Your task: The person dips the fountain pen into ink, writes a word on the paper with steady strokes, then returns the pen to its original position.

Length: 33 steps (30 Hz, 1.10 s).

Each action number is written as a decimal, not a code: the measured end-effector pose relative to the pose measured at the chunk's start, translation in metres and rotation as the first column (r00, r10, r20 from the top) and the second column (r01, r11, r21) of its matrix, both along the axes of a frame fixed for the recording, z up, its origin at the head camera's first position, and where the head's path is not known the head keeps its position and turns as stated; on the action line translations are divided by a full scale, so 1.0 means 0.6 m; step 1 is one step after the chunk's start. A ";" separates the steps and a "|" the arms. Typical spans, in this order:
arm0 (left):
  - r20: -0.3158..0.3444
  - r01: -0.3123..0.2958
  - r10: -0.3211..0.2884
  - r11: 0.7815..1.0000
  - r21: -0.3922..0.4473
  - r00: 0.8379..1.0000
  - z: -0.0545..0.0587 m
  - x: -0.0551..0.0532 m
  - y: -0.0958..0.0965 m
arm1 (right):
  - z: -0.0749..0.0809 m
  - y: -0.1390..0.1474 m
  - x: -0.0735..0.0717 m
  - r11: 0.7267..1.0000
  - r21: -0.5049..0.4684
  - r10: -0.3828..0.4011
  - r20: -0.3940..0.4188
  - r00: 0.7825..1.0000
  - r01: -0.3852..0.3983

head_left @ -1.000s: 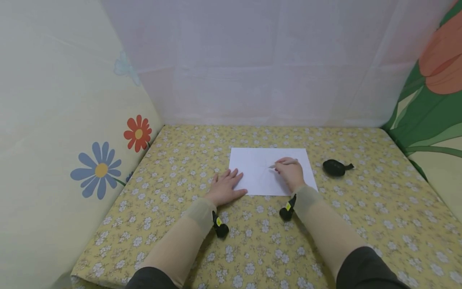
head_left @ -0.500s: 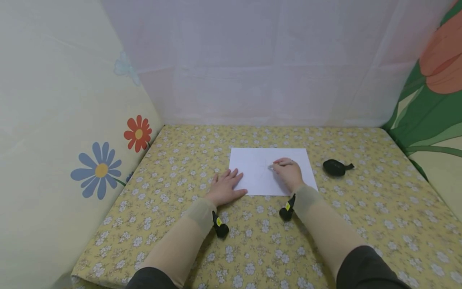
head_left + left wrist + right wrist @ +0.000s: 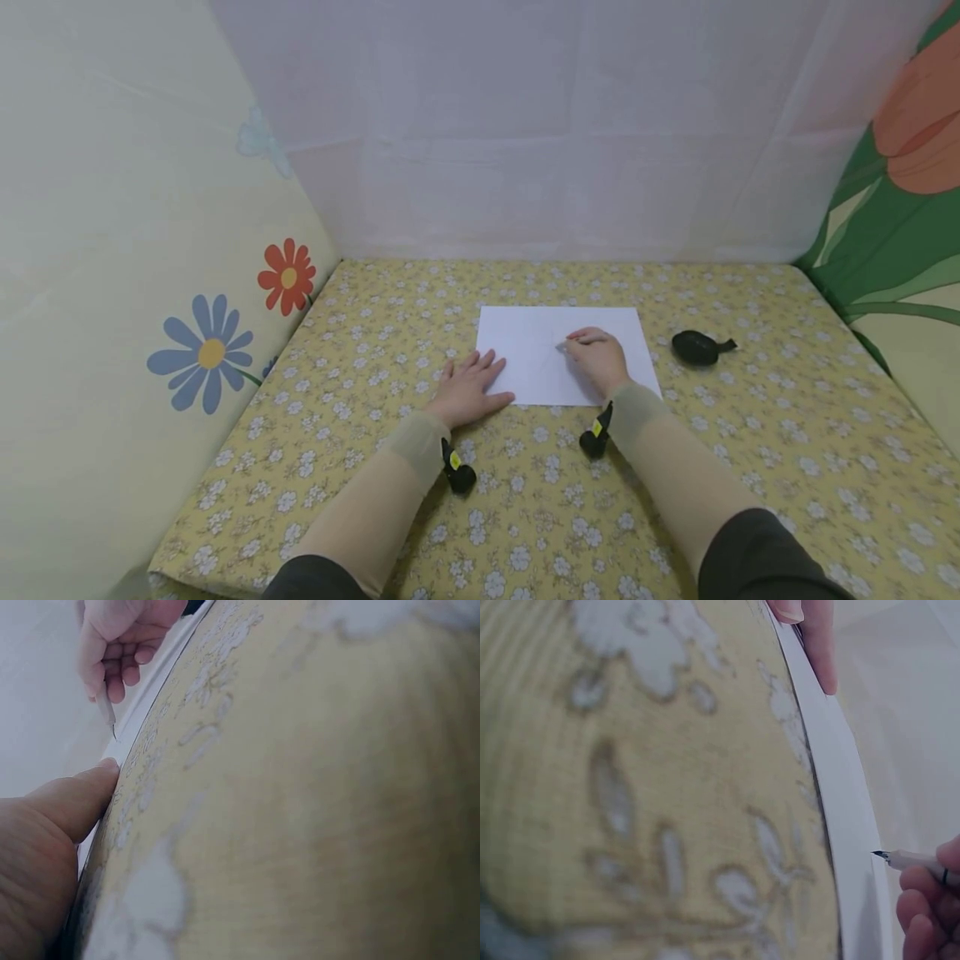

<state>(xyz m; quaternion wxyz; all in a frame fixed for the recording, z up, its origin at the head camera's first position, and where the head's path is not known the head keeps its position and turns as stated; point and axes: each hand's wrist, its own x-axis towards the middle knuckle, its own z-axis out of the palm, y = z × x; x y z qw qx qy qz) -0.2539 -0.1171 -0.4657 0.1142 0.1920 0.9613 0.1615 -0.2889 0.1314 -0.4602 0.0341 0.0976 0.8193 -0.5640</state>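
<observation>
A white sheet of paper (image 3: 525, 333) lies flat on the cloth, bearing a few faint thin lines near its middle. My left hand (image 3: 468, 390) rests on the paper's lower left corner with its fingers spread; its thumb (image 3: 82, 796) reaches along the near edge. Over the right half of the sheet, my right hand (image 3: 600, 362) pinches a slim pale pen (image 3: 911, 859) between thumb and fingers. The pen has a dark pointed tip, directed left at the paper's middle. Whether the tip touches the sheet cannot be told.
To the right of the paper lies a black rounded object (image 3: 696, 347) with a short tail. A yellow floral cloth (image 3: 375, 333) covers the table. A pale curtain (image 3: 480, 150) hangs behind it, and flower-printed panels stand at both sides.
My right hand has shifted very slightly left, and the pen's rear end has tilted and shows less behind the hand. My left hand and the paper have stayed in place.
</observation>
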 end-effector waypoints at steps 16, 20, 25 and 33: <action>-0.004 -0.006 0.006 1.000 -0.021 1.000 0.000 -0.002 0.001 | 0.007 0.004 0.004 0.999 0.039 -0.002 0.026 1.000 0.001; -0.003 -0.005 0.005 1.000 -0.018 1.000 0.000 -0.002 0.001 | 0.007 0.006 0.006 0.999 0.049 -0.006 0.029 1.000 0.005; -0.008 -0.001 0.001 1.000 -0.020 1.000 -0.002 -0.002 0.001 | 0.006 0.009 0.008 0.999 0.054 0.001 0.027 1.000 -0.003; -0.006 0.002 -0.002 1.000 -0.012 1.000 -0.001 -0.002 0.000 | 0.008 0.015 0.012 0.998 0.061 0.008 0.032 0.999 -0.009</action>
